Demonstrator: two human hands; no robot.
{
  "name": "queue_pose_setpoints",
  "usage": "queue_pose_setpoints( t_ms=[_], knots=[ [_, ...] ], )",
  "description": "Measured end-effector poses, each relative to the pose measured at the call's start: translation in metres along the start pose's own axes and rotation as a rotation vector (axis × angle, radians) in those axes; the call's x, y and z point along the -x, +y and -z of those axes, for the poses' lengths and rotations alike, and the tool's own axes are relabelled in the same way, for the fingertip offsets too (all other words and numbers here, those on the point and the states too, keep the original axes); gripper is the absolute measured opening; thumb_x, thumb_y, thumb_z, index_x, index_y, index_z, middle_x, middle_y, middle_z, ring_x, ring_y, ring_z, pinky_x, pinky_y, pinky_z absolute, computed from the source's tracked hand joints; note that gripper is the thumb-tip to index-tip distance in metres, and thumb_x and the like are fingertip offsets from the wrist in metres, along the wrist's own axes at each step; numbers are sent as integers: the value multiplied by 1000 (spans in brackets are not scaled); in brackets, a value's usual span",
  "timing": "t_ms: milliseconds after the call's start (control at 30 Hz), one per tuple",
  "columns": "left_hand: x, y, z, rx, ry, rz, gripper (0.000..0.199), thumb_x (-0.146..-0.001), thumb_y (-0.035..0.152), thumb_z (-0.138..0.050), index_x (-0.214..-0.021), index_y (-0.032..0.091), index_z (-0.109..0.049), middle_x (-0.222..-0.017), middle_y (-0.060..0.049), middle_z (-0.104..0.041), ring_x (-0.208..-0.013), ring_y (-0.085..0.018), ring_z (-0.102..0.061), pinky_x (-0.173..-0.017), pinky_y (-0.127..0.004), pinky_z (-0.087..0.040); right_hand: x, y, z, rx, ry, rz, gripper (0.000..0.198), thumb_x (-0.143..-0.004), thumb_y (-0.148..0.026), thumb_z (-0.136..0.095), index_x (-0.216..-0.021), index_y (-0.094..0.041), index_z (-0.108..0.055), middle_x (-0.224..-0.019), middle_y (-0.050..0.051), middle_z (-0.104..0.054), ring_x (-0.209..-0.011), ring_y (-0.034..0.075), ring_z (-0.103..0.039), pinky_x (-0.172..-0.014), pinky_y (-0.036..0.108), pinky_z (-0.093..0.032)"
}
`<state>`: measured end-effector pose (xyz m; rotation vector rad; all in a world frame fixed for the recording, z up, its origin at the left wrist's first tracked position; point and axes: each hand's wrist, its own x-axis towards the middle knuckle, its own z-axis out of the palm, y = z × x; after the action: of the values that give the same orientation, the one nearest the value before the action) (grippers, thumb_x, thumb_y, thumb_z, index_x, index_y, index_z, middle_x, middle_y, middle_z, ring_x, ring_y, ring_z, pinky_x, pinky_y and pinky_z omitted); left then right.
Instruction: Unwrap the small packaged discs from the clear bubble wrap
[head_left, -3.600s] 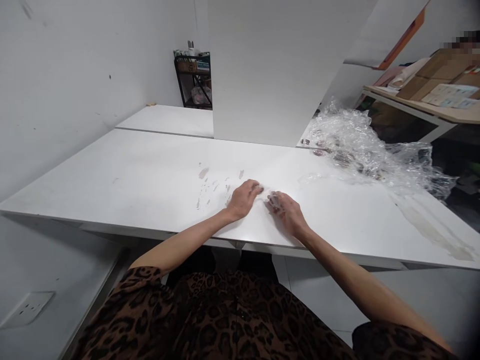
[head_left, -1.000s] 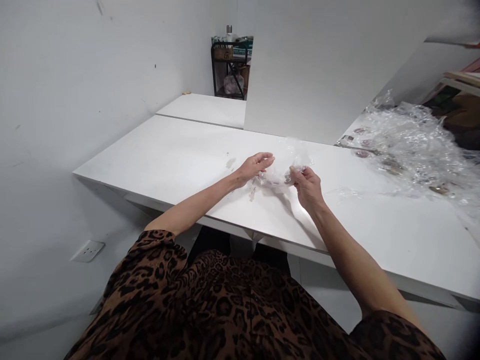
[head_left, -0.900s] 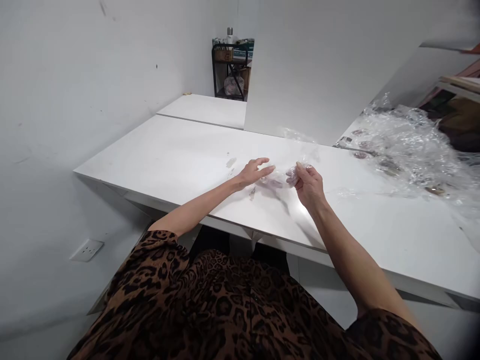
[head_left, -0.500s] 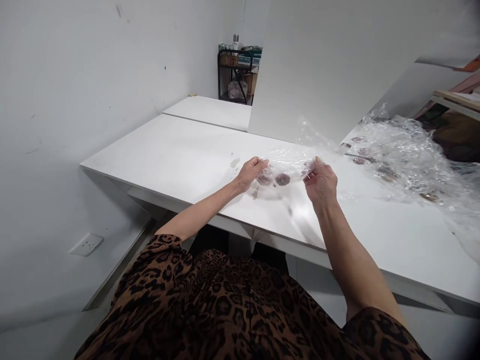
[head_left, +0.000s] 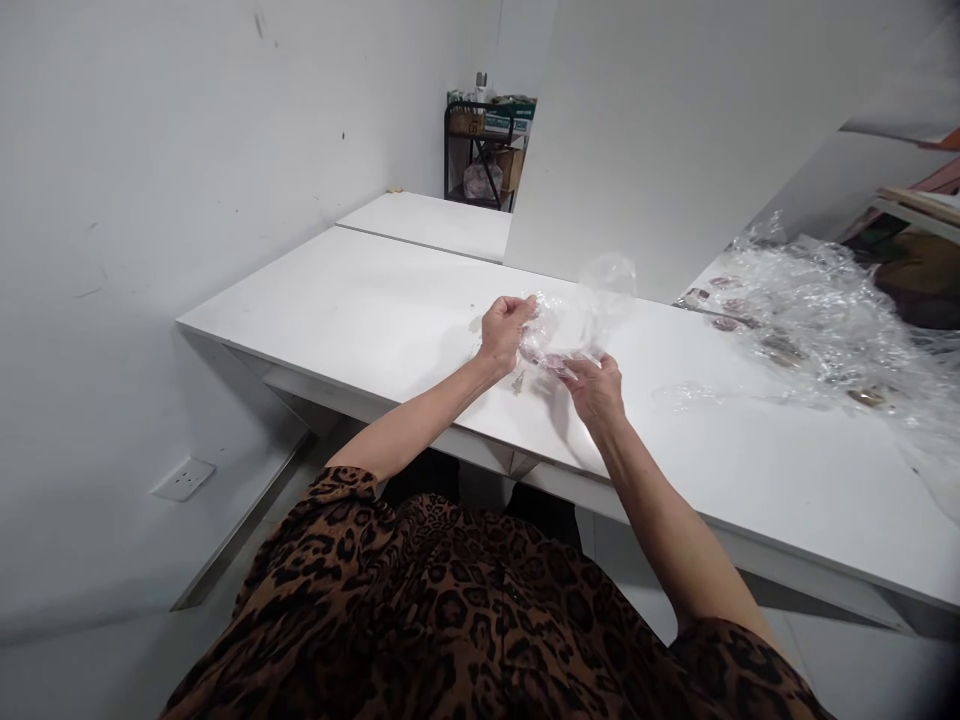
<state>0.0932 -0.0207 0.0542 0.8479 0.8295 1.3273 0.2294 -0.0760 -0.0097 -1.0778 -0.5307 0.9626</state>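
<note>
A crinkled clear plastic bag (head_left: 609,290) with reddish-brown printed spots is held between both hands above the white table (head_left: 315,290). My left hand (head_left: 507,332) is closed, pinching the bag's left side between thumb and fingers. Lower and to the right, my right hand (head_left: 596,388) grips the bag's near edge, its fingers curled against the plastic. The bag's far part puffs upward, away from me. Whether anything lies inside it I cannot tell.
A big heap of crumpled clear plastic bags (head_left: 817,320) covers the table's right end. Behind the table stands a tall white panel (head_left: 660,140). A black shelf rack (head_left: 480,150) is in the far corner, and a white wall (head_left: 187,150) runs along the left.
My right hand has moved left and nearer to me, closing on my left hand. My left hand rose slightly. The bag, stretched flat before, is now bunched with its far part puffed up.
</note>
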Motion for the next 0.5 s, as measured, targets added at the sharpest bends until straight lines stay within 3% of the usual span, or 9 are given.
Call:
queue_pose_setpoints(
  t_ms=[167,267,500],
  knots=[
    [-9,14,16,-48,73,28,28,-95,24,-68,-77,18,-48,-77,5,-58,-65,-4,-52,-66,-18,-40,-16,-21,14,-91,41,126,34,-60,-13,-82,-84,-20,-58,-82,-1,-71,-78,14,-71,-64,24,-61],
    [-10,3,26,-129,90,73,28,-97,26,-66,-77,18,-49,-73,6,-58,-57,-3,-49,-59,-19,-36,-22,-27,17,-131,69,61,25,-68,-10,-76,-82,-20,-58,-76,-2,-69,-68,11,-68,-58,22,-59],
    [4,-34,37,-209,-95,289,24,-100,25,-63,-80,17,-52,-64,3,-62,-48,-6,-54,-52,-21,-40,-49,-30,17,-244,55,-30,18,-73,-4,-60,-71,-20,-50,-67,-3,-61,-60,10,-60,-53,21,-55]
  ],
)
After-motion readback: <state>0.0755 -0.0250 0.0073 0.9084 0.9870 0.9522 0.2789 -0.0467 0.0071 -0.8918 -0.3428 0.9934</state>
